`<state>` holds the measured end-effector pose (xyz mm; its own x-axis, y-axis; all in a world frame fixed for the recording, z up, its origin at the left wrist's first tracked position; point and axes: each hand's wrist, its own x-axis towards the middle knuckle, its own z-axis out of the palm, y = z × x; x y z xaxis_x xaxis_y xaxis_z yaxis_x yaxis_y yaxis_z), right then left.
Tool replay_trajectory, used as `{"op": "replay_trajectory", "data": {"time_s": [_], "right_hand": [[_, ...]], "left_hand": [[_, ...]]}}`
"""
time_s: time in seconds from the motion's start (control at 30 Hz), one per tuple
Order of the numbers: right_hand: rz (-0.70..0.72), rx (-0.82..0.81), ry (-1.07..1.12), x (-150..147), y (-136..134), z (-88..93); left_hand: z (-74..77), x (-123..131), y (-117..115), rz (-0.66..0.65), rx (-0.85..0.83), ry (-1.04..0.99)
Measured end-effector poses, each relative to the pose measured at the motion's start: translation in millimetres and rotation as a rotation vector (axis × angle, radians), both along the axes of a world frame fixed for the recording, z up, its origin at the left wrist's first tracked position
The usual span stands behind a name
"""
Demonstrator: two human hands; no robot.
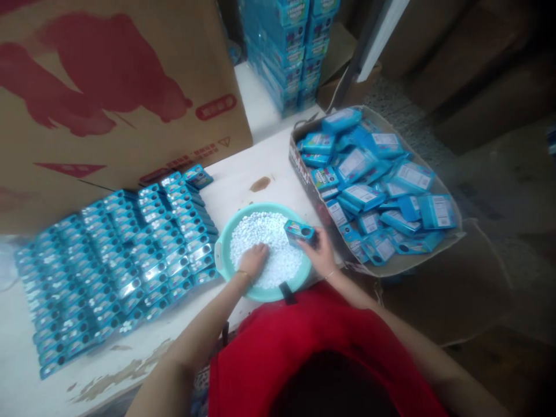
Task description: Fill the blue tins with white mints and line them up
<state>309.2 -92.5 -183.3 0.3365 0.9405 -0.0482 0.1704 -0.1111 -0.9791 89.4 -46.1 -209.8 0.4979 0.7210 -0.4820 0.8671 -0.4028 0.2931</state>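
A light green plastic basin full of small white pellets stands at the front of the table. My left hand is down on the pellets with its fingers curled; the fingertips are hidden, so what they hold does not show. My right hand grips one end of a small blue box with a dark round spot on it. That box is held tilted over the right side of the basin, just above the pellets.
Rows of similar blue boxes cover the table at left, before a large brown carton. An open cardboard tray heaped with blue packs stands at right. Wrapped blue packs are stacked at the back.
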Motion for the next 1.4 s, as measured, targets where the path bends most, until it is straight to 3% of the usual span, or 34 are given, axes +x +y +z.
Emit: {"op": "replay_trajectory", "data": {"time_s": [0.17, 0.3, 0.37, 0.47, 0.6, 0.8, 0.9, 1.0, 1.07, 1.13, 1.27, 1.4], "right_hand": [[-0.029, -0.048, 0.195, 1, 7, -0.5], [-0.007, -0.044, 0.208, 8, 10, 7.0], [0.009, -0.012, 0.123, 12, 9, 11.1], [0.071, 0.034, -0.072, 15, 5, 14.6], [0.239, 0.149, -0.263, 10, 1, 13.5], [0.368, 0.313, -0.397, -7, -1, 4.9], [0.387, 0.321, -0.418, -12, -2, -1.7], [0.395, 0.302, -0.386, -13, -4, -8.0], [0.372, 0.275, -0.361, -12, -4, -10.5], [0.337, 0.244, -0.338, -8, -4, -11.2], [0.289, 0.222, -0.275, -1, 0, -8.9], [0.272, 0.197, -0.224, 2, 4, -6.3]], "left_hand": [[-12.6, 17, -32, 0.038, -0.127, -0.175], [2.6, 0, -30, 0.068, -0.200, -0.326], [20.8, -13, -25, 0.092, -0.220, -0.438], [60.0, -30, -17, 0.122, -0.203, -0.558], [117.2, -37, 0, 0.059, -0.116, -0.513], [173.4, -1, 14, -0.176, 0.017, -0.094], [193.8, 27, 7, -0.236, 0.087, 0.135], [205.6, 42, -1, -0.242, 0.118, 0.201], [201.8, 36, 0, -0.211, 0.114, 0.183], [184.7, 19, 9, -0.135, 0.160, 0.171], [118.6, -25, 25, 0.053, 0.242, 0.276], [54.3, -37, 8, 0.119, 0.034, 0.217]]}}
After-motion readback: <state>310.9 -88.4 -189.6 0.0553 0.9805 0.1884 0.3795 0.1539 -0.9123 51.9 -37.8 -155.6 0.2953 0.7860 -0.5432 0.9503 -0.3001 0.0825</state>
